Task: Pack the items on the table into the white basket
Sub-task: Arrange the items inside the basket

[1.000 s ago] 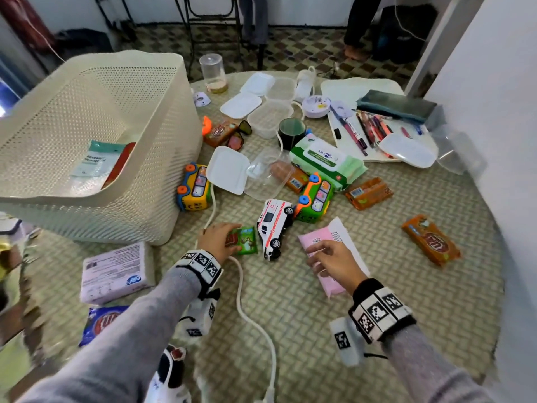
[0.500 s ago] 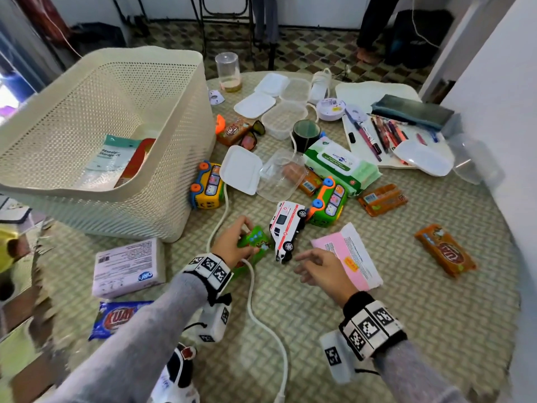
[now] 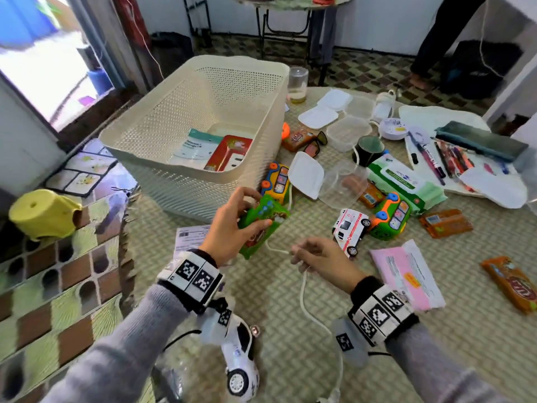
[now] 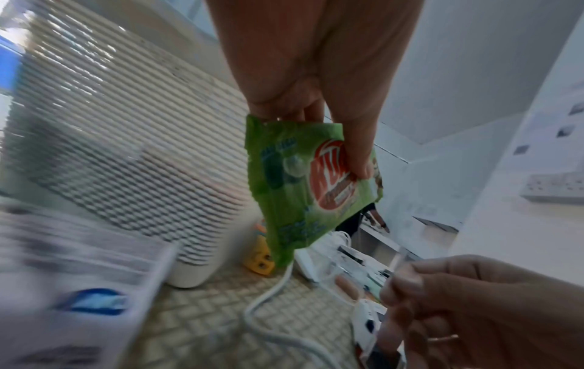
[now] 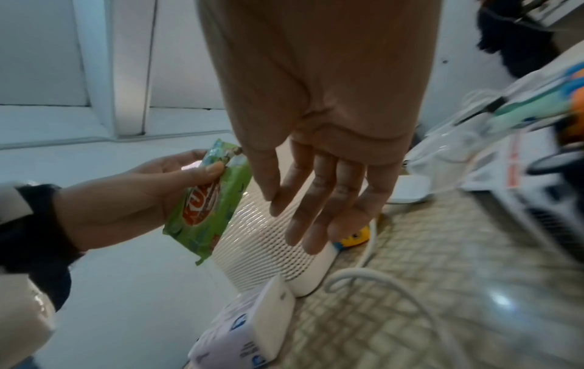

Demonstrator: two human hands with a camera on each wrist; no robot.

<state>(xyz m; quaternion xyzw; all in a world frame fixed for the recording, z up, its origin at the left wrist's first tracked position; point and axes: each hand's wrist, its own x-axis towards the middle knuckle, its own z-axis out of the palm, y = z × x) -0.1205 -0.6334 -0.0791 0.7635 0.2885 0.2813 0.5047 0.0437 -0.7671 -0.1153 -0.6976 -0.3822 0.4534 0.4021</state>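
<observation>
- The left hand (image 3: 229,228) pinches a green snack packet (image 3: 263,225), thumb on the printed face and fingers behind it, lifted off the table just short of the white basket (image 3: 255,173), whose near wall stands beyond the fingertips
- The right hand (image 3: 322,257) holds nothing; its fingers hang loose and nearly straight beside the left hand's thumb, above a white cable (image 3: 308,303)
- Risk: the packet is held only near one end, so it could slip out or snag the basket's rim if swung in low
- Risk: the cable runs under both hands and could catch a finger
- Counted in the basket: two flat packs, one pale and one red
- Counted beyond the fingers: two toy buses, one toy ambulance (image 3: 350,231), one wet-wipes pack; to the right of the right fingers, one pink packet (image 3: 406,274)
</observation>
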